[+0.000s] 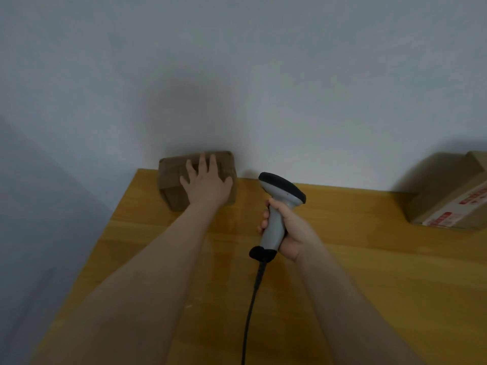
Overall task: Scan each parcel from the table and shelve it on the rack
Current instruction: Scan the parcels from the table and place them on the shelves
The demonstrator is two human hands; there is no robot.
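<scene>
Left hand [207,183]: flat, fingers spread and straight, pressing on top of small brown cardboard parcel [170,180]; nothing gripped.

Right hand [288,230]: clenched round handle of grey handheld barcode scanner with black head [279,204], black cable [251,301] trailing toward the near edge.

Parcel position: far left corner of yellow wooden table [355,272], against pale wall [237,75]. Scanner just beside it on the right, raised, head not facing it.

Second, larger cardboard parcel with red-and-white tape [445,191]: far right, well apart, untouched.

Judged step: steadying first parcel ahead of scan. Next move calls for finding the label, none legible here, and turning the scanner head onto it.
</scene>
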